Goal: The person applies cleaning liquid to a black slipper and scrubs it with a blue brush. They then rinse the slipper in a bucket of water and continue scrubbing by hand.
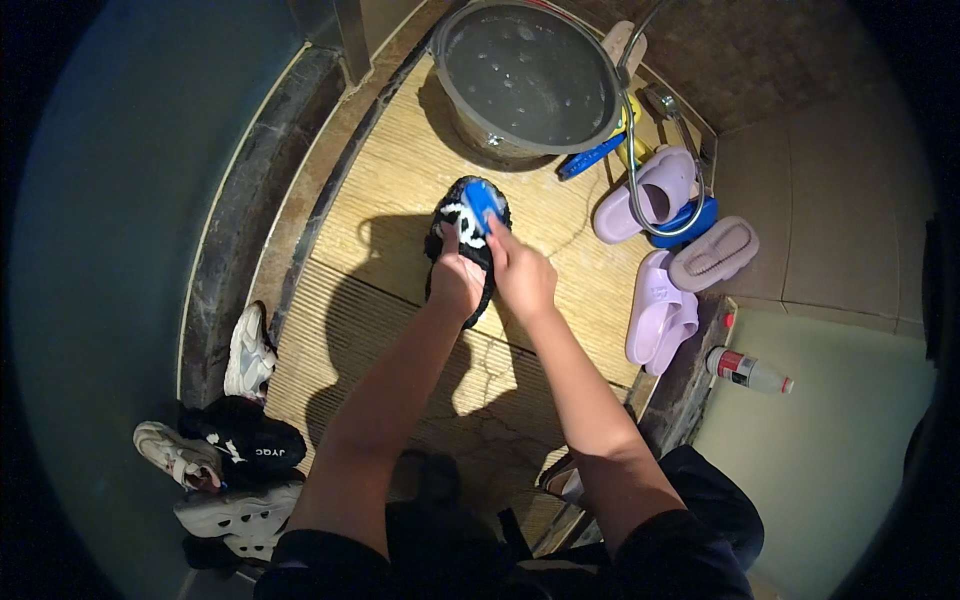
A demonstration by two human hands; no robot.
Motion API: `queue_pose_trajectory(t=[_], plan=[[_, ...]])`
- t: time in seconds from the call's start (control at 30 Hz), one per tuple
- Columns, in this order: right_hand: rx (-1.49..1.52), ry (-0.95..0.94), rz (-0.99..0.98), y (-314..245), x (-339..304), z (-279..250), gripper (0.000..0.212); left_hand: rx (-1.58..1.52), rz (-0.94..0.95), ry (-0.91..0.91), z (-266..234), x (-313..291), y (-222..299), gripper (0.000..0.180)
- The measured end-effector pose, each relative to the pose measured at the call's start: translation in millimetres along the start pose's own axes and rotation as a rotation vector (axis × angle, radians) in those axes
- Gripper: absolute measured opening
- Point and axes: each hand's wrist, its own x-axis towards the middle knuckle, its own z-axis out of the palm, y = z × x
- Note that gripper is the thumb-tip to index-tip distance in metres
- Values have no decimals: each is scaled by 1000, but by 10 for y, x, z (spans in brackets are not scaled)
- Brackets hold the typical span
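Note:
A black slipper [475,253] with a white design on its strap is on the wet, ridged tile floor. My left hand [458,278] is closed round its near part, with the thumb laid along the upper; the fingers beneath are partly hidden. In my right hand [523,272] is a blue scrubbing brush [481,202], pressed against the front of the slipper over the white design. Some whitish foam shows by the brush. Both forearms reach in from the lower edge.
Beyond the slipper stands a large grey tub [480,125] of cloudy water. Lilac slippers [655,310], a blue brush-like item [592,158] and a shower hose [632,170] lie on the right, near a plastic bottle [745,371]. Several shoes [245,440] line the left ledge.

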Motion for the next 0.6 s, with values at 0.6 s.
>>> queue_pose_trajectory(t=[0.6], plan=[[10,-54,6,-55,391,303,32,12,103,64,-350,242,139,63]])
